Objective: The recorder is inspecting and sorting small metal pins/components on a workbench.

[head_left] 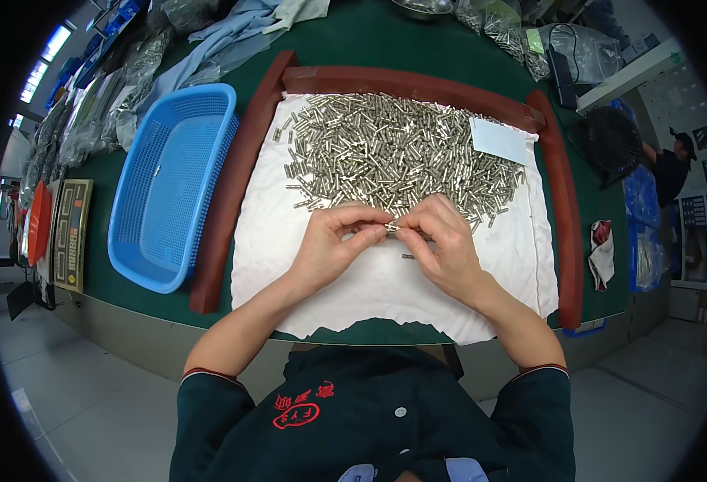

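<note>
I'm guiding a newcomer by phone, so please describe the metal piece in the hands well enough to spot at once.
Inside the reddish-brown frame on the green table is a white cloth bearing a heap of small silvery pieces. At the heap's near edge, the left hand and right hand meet. The silvery metal piece is pinched between them, while its neighbours lie loose.

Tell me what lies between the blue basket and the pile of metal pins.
In the head view, from basket to pile: green tabletop, the frame's red left bar, then white cloth.
</note>
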